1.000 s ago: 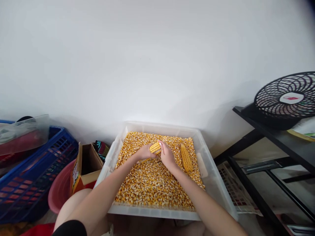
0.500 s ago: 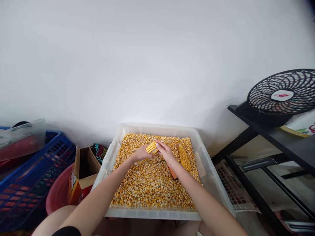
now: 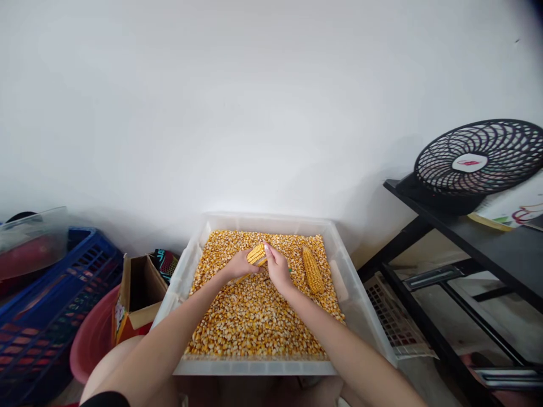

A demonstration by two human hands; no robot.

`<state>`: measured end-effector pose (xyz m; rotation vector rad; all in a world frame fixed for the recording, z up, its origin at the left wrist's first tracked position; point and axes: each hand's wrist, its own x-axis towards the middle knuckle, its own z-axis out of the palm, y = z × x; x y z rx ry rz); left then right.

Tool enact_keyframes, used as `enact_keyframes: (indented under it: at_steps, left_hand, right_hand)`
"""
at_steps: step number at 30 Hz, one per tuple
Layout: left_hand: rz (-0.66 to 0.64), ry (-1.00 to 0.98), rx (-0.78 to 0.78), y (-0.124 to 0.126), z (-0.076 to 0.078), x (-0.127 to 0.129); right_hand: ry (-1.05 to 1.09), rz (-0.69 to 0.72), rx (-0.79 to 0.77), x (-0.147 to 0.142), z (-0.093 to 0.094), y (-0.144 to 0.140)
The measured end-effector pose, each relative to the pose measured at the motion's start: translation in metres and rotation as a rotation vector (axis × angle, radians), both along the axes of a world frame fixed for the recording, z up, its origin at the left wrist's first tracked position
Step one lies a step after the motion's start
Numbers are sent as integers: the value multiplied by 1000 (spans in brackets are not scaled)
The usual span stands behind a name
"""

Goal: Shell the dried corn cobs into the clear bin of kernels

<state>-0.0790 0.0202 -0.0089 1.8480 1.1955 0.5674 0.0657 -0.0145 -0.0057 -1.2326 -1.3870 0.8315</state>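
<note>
left hand: closed around the lower part of a corn cob, holding it tilted over the tray, tip pointing up and away.
right hand: wrapped over the near side of the same cob, thumb on its kernels; fingers curled, pressing against it. What sits under the palm can't be made out.
corn cob: between both hands, above the middle-back of the kernel bed, still partly covered in yellow kernels.
tray: translucent plastic bin on the floor in front of the person, against the white wall.
loose kernels: fill the tray bottom edge to edge.
second cob: whole, lying on the kernels just right of the right hand, not touched.
left side: open cardboard box just beside the tray, pink basin under it, blue crate farther left.
right side: black shelf with a black fan lying on top, well apart from the tray.
</note>
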Motion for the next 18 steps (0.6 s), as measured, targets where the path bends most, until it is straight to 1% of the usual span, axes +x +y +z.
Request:
enact_keyframes:
  at_steps: [3, 5, 7, 9, 11, 13, 15, 18]
  left_hand:
    - [-15, -12, 5, 0, -3, 1]
    - [-24, -10, 40, -1, -4, 1]
    - [-21, -12, 62, -3, -4, 2]
    - [1, -12, 60, -3, -3, 2]
    - [30, -3, 62, -3, -3, 1]
    - [49, 24, 70, -3, -4, 2]
    - [52, 64, 87, -4, -4, 2]
    - [39, 93, 116, -6, -4, 3]
  right_hand:
    - [2, -59, -8, 1, -5, 2]
    - [34, -132, -66, 2, -8, 5]
    - [120, -157, -152, 4, -9, 7]
    - [259, -89, -251, 5, -5, 10]
    - [387, 24, -345, 7, 3, 11]
    - [428, 124, -385, 9, 10, 10]
    - [422, 156, -395, 12, 14, 10]
    - [391, 133, -416, 15, 12, 11]
